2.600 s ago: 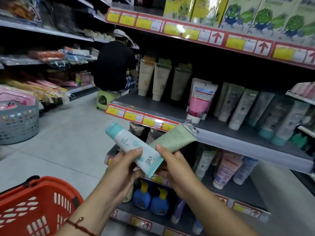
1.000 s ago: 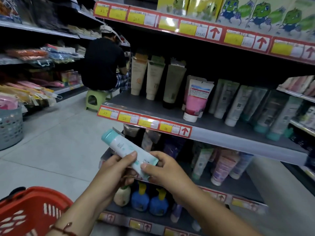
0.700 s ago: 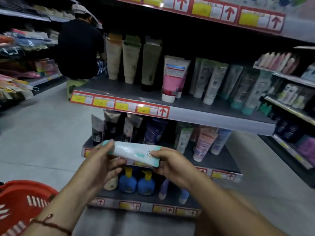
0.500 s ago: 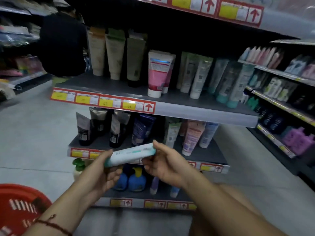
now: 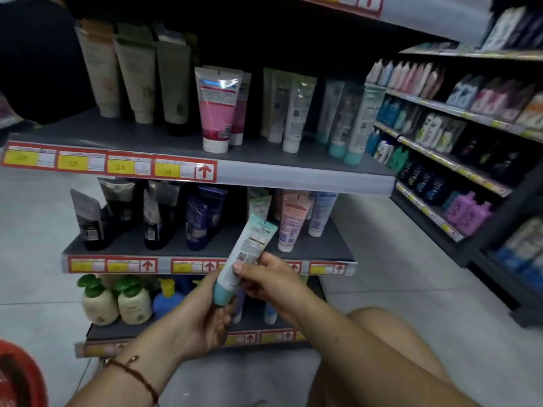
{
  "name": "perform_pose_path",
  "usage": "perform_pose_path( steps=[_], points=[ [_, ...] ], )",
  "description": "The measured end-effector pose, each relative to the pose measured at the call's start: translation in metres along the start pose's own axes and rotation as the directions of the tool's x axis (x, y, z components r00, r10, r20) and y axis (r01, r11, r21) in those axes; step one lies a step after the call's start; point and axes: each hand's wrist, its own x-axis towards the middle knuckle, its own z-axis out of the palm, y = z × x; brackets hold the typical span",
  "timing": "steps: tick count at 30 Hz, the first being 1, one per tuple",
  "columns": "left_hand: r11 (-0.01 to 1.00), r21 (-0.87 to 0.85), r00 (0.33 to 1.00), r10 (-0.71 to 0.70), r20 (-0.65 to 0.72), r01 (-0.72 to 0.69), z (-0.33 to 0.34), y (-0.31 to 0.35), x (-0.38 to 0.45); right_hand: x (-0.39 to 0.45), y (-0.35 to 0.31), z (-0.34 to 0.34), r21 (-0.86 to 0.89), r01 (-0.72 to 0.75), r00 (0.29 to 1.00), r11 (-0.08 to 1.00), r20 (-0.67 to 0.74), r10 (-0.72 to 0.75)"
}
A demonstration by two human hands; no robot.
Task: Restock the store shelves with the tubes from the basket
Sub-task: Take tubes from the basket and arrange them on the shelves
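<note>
A pale tube with a teal cap [image 5: 245, 255] stands nearly upright in front of the middle shelf [image 5: 205, 248], cap down and crimped end up. My left hand [image 5: 205, 315] grips it at the cap end. My right hand [image 5: 269, 283] pinches its lower body from the right. Behind the crimped end, similar tubes [image 5: 293, 218] stand on the middle shelf. The red basket [image 5: 17, 377] shows only its rim at the bottom left corner.
The upper shelf [image 5: 188, 142] carries rows of standing tubes, among them a pink one [image 5: 217, 110]. Pump bottles [image 5: 117, 298] fill the lowest shelf. A second shelving unit [image 5: 458, 136] runs along the right. A person in black [image 5: 38, 60] is at the far left. My knee [image 5: 382, 342] is below.
The view has dropped and swung right towards the lower shelves. The tube turned from lying across to nearly upright, cap down. Earlier a second, green tube was in my right hand; it is gone.
</note>
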Motion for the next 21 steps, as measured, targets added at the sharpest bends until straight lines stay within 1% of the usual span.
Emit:
perform_pose_path(
  steps=[4, 6, 8, 11, 13, 14, 15, 17, 19, 21],
  points=[
    [0.997, 0.080, 1.000, 0.006, 0.017, -0.008, 0.014, -0.005, -0.001, -0.012, -0.002, -0.007, -0.059, 0.022, 0.999, 0.998, -0.039, -0.024],
    [0.998, 0.062, 0.999, 0.029, 0.027, -0.030, 0.020, -0.003, 0.001, -0.014, -0.001, -0.007, -0.130, 0.016, 0.998, 0.991, -0.061, -0.024],
    [0.997, 0.002, 0.996, 0.081, 0.045, -0.082, 0.028, 0.001, 0.005, -0.014, 0.002, -0.006, -0.186, 0.032, 0.996, 0.982, -0.074, -0.046],
    [0.986, -0.026, 0.985, 0.168, 0.044, -0.167, 0.039, 0.006, 0.006, -0.014, -0.001, -0.009, -0.212, 0.077, 0.989, 0.974, -0.110, -0.102],
    [0.974, 0.043, 0.975, 0.224, 0.010, -0.224, 0.044, 0.011, 0.003, -0.017, -0.009, -0.014, -0.230, 0.129, 0.980, 0.964, -0.120, -0.160],
    [0.959, 0.105, 0.964, 0.265, -0.020, -0.262, 0.047, 0.015, 0.000, -0.019, -0.014, -0.015, -0.251, 0.162, 0.973, 0.954, -0.118, -0.196],
    [0.935, 0.179, 0.946, 0.319, -0.054, -0.305, 0.049, 0.020, -0.001, -0.020, -0.018, -0.017, -0.287, 0.190, 0.966, 0.939, -0.116, -0.231],
    [0.857, 0.325, 0.887, 0.451, -0.101, -0.399, 0.051, 0.030, -0.005, -0.023, -0.031, -0.020, -0.359, 0.220, 0.951, 0.907, -0.130, -0.282],
    [0.759, 0.406, 0.811, 0.580, -0.068, -0.509, 0.047, 0.038, -0.008, -0.025, -0.048, -0.026, -0.405, 0.241, 0.932, 0.882, -0.158, -0.327],
    [0.620, 0.529, 0.728, 0.686, -0.007, -0.579, 0.038, 0.045, -0.009, -0.029, -0.072, -0.034, -0.440, 0.254, 0.898, 0.861, -0.224, -0.380]
  ],
)
